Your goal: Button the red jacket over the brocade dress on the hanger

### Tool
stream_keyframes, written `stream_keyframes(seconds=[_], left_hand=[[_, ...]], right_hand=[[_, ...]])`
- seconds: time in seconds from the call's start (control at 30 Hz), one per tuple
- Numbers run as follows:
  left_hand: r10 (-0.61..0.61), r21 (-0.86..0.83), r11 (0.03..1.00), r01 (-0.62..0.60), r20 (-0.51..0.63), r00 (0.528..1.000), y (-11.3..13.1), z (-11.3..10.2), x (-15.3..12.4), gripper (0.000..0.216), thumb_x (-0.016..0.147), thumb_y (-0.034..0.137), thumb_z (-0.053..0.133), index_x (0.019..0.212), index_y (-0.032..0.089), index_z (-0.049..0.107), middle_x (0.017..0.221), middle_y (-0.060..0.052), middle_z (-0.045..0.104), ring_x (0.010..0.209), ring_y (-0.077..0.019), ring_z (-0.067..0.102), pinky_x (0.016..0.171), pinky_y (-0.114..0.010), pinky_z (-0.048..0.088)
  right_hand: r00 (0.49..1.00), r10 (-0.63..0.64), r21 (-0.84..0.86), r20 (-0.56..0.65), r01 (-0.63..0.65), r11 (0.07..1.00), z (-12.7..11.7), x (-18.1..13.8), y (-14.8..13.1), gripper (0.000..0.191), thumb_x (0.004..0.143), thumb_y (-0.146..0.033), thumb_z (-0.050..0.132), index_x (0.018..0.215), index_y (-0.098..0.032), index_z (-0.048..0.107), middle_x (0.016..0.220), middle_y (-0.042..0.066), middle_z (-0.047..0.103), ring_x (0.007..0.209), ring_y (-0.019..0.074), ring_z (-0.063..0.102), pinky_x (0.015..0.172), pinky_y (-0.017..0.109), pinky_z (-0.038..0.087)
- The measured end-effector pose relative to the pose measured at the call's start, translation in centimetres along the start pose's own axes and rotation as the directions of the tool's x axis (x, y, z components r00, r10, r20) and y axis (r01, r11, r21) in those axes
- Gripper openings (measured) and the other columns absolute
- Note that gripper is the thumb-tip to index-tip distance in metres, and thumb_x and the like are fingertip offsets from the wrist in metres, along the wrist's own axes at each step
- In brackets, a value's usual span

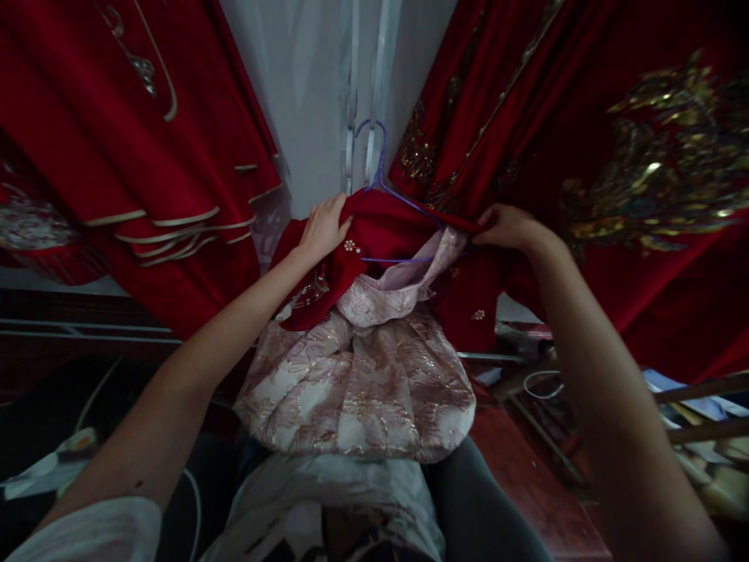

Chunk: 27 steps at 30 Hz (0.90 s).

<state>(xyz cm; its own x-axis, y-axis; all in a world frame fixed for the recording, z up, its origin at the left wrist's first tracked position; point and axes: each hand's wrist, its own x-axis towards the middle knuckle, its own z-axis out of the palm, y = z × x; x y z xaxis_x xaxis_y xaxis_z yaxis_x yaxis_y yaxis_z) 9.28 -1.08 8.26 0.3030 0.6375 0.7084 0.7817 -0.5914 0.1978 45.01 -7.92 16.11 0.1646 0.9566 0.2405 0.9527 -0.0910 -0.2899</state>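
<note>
A small red jacket (380, 222) with beaded flower trims hangs on a purple hanger (379, 168). The hanger's hook is at metal strips in front of me. A pink-and-gold brocade dress (363, 382) with a puffed skirt hangs below, and one strap rises over the hanger's right arm. My left hand (324, 226) is closed on the jacket's left shoulder, fingers over the cloth and thumb toward the opening. On the other side, my right hand (508, 226) pinches the jacket's right shoulder edge. The inside of the jacket shows between my hands.
Large red garments with pale piping (175, 195) hang at the left. More red garments with gold sequin embroidery (655, 172) hang at the right. A white cable (541, 384) and wooden bars (702, 429) lie low on the right, above a reddish tiled floor (527, 468).
</note>
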Motion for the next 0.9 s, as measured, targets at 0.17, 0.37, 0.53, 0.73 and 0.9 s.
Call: stream_keyframes(seconds=[0.17,0.37,0.53,0.73,0.9], left_hand=[[-0.022,-0.015,1.0,0.022,0.005,1.0,0.2,-0.1,-0.3,0.033,0.093,0.033,0.046,0.121,0.017,0.045,0.115,-0.015,0.06,0.117,-0.0305,0.054,0.101,-0.048,0.039],[-0.045,-0.055,0.997,0.045,0.002,0.999,0.7,-0.3,-0.4,0.035,0.09,0.035,0.049,0.12,0.018,0.045,0.115,-0.015,0.059,0.118,-0.0327,0.053,0.102,-0.05,0.037],[-0.076,-0.047,0.996,0.075,-0.028,0.997,2.0,-0.1,-0.8,0.042,0.086,0.04,0.054,0.12,0.017,0.044,0.115,-0.016,0.058,0.12,-0.0353,0.049,0.103,-0.053,0.035],[-0.114,-0.025,0.993,0.113,-0.039,0.993,2.2,-0.4,-1.3,0.05,0.081,0.041,0.058,0.122,0.016,0.042,0.122,-0.018,0.054,0.126,-0.0397,0.043,0.105,-0.057,0.031],[-0.152,-0.027,0.988,0.15,-0.073,0.986,2.6,-0.2,-1.9,0.055,0.075,0.032,0.064,0.122,0.014,0.042,0.125,-0.02,0.051,0.128,-0.0427,0.039,0.106,-0.06,0.028]], right_hand=[[0.955,-0.144,0.311,0.261,0.058,0.949,-0.6,-3.5,-0.9,0.016,0.064,-0.028,0.069,0.078,-0.023,0.065,0.073,0.001,0.066,0.068,0.0188,0.062,0.063,0.031,0.049],[0.979,-0.194,0.627,0.06,0.114,0.771,3.2,-3.8,-1.0,0.015,0.069,-0.029,0.063,0.081,-0.022,0.06,0.064,0.002,0.063,0.055,0.0178,0.056,0.051,0.032,0.046],[0.96,-0.117,0.563,-0.254,0.245,0.789,7.4,-2.8,-4.6,0.028,0.06,-0.024,0.064,0.085,-0.021,0.052,0.073,0.0,0.06,0.062,0.015,0.055,0.059,0.029,0.045],[0.909,-0.382,0.528,-0.165,0.409,0.745,11.2,-3.9,-12.2,0.026,0.065,-0.027,0.061,0.081,-0.023,0.04,0.063,-0.004,0.051,0.055,0.0132,0.049,0.058,0.029,0.04],[0.904,-0.354,0.502,-0.239,0.427,0.752,12.9,-4.8,-13.0,0.026,0.068,-0.023,0.057,0.084,-0.024,0.035,0.065,-0.004,0.049,0.056,0.0145,0.049,0.058,0.03,0.04]])
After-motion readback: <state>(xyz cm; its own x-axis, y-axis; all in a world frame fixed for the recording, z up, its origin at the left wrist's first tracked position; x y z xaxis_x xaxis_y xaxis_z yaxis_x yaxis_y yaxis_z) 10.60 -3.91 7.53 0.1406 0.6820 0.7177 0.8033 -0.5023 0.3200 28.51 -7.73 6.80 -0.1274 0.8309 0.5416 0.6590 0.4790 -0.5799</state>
